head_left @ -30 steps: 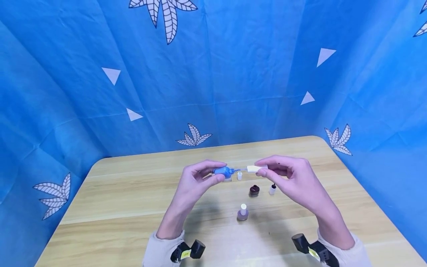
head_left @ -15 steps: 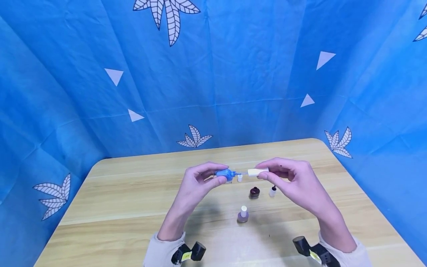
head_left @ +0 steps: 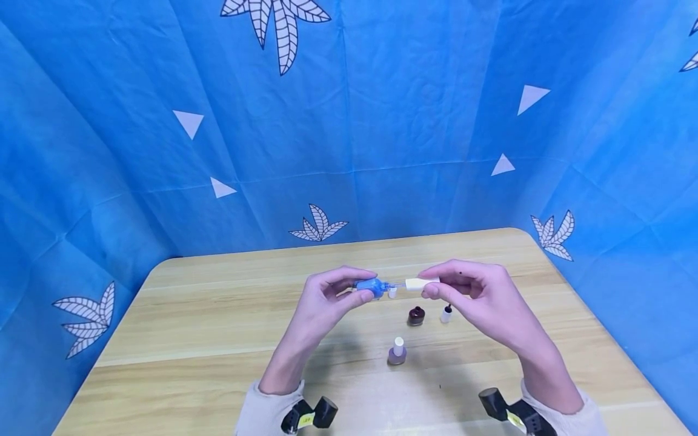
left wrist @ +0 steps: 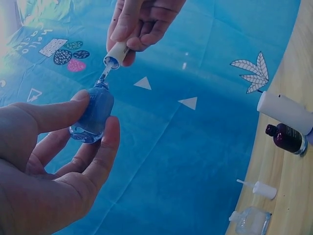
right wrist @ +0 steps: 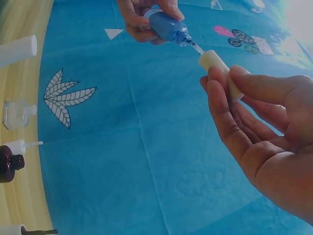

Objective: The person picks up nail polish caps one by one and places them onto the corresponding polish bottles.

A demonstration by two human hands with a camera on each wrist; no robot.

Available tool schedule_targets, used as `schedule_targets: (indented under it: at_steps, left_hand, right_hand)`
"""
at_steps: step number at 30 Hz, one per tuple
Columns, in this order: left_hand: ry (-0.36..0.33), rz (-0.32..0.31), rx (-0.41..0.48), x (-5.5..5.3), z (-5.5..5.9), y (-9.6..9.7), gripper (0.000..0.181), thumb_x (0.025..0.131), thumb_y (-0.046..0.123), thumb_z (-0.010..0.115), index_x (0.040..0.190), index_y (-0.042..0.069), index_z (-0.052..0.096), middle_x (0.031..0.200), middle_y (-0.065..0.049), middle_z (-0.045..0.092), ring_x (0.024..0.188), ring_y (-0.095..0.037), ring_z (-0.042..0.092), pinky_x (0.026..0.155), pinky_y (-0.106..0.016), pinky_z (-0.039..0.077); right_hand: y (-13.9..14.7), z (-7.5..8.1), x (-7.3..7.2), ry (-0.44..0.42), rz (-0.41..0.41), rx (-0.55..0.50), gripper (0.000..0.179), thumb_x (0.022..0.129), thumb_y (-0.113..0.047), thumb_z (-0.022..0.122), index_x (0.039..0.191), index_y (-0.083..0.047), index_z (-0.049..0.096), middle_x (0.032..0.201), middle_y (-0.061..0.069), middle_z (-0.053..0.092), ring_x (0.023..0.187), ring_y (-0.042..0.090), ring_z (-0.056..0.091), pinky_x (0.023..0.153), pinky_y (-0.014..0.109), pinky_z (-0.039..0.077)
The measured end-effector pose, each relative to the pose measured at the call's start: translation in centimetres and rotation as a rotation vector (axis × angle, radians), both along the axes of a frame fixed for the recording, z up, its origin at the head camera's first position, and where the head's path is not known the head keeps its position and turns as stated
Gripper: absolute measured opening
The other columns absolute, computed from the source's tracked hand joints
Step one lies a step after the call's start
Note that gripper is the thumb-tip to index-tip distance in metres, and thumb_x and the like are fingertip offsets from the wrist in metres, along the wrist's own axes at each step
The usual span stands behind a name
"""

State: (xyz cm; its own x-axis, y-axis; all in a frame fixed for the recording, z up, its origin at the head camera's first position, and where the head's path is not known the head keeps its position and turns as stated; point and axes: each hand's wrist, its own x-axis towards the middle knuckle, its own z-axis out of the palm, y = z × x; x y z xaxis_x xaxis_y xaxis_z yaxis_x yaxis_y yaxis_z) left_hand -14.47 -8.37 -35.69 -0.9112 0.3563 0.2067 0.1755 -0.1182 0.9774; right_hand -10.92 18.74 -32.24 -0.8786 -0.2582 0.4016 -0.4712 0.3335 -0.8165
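Observation:
Between thumb and fingers, my left hand point(head_left: 322, 306) holds a blue nail polish bottle point(left wrist: 100, 112) above the table, tipped sideways with its mouth toward the right. My right hand point(head_left: 482, 297) pinches a white nail polish cap point(right wrist: 215, 62). From that cap a blue-coated brush point(left wrist: 106, 72) points at the bottle; its tip is at the bottle's mouth, and I cannot tell how far inside. A short gap separates cap and bottle neck, bridged by the brush stem.
On the wooden table point(head_left: 218, 327) stand an uncapped dark red bottle point(head_left: 416, 315), its white brush cap point(head_left: 446, 314) and a capped lilac bottle point(head_left: 397, 353). Behind the hands are a clear bottle point(left wrist: 254, 221) and white brush cap point(left wrist: 264, 189). Blue cloth point(head_left: 349, 121) hangs behind.
My left hand and the blue bottle have shifted slightly right, narrowing the gap to the cap a little. The right hand keeps its pinch on the cap. The head view has tilted slightly.

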Motion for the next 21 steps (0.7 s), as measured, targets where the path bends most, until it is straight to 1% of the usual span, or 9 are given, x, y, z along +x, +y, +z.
schedule_targets:
  at_steps: [8, 11, 15, 17, 21]
  left_hand:
    - [-0.002, -0.005, 0.003, 0.1, 0.1, 0.2, 0.027, 0.090, -0.005, 0.075, 0.117, -0.004, 0.073, 0.120, -0.017, 0.069, 0.108, -0.026, 0.069, 0.098, -0.038, 0.058]
    - [0.008, -0.026, 0.007, 0.1, 0.1, 0.5, 0.027, 0.090, -0.006, 0.075, 0.116, -0.005, 0.073, 0.118, -0.017, 0.070, 0.106, -0.026, 0.070, 0.097, -0.039, 0.058]
    - [0.012, -0.057, 0.007, 0.1, 0.0, 0.9, 0.026, 0.090, -0.007, 0.074, 0.116, -0.006, 0.073, 0.116, -0.017, 0.071, 0.106, -0.026, 0.070, 0.097, -0.039, 0.058]
    - [0.010, -0.057, 0.008, 0.0, 0.0, 1.1, 0.025, 0.090, -0.007, 0.074, 0.115, -0.006, 0.073, 0.116, -0.017, 0.071, 0.106, -0.026, 0.071, 0.097, -0.039, 0.058]
    - [0.007, -0.044, 0.010, 0.0, -0.1, 1.1, 0.025, 0.090, -0.007, 0.074, 0.115, -0.006, 0.073, 0.115, -0.017, 0.072, 0.105, -0.025, 0.071, 0.096, -0.039, 0.059]
  right_hand:
    - [-0.1, -0.1, -0.1, 0.002, -0.001, 0.006, 0.018, 0.094, -0.006, 0.075, 0.109, -0.014, 0.078, 0.097, -0.004, 0.076, 0.085, 0.016, 0.075, 0.070, 0.025, 0.062]
    - [-0.4, -0.1, -0.2, -0.008, 0.013, 0.018, 0.016, 0.094, -0.007, 0.075, 0.108, -0.014, 0.078, 0.095, -0.004, 0.076, 0.079, 0.016, 0.074, 0.060, 0.025, 0.060]
    - [-0.7, -0.2, -0.4, -0.028, 0.035, 0.040, 0.015, 0.095, -0.010, 0.075, 0.109, -0.014, 0.078, 0.093, -0.004, 0.076, 0.071, 0.015, 0.070, 0.048, 0.025, 0.051]
    - [-0.7, -0.3, -0.4, -0.031, 0.041, 0.041, 0.017, 0.094, -0.009, 0.075, 0.110, -0.014, 0.077, 0.094, -0.004, 0.076, 0.070, 0.015, 0.069, 0.046, 0.025, 0.049]
    - [-0.6, -0.4, -0.5, -0.030, 0.067, 0.026, 0.022, 0.093, -0.002, 0.075, 0.113, -0.012, 0.076, 0.098, -0.001, 0.075, 0.072, 0.017, 0.069, 0.046, 0.025, 0.049]
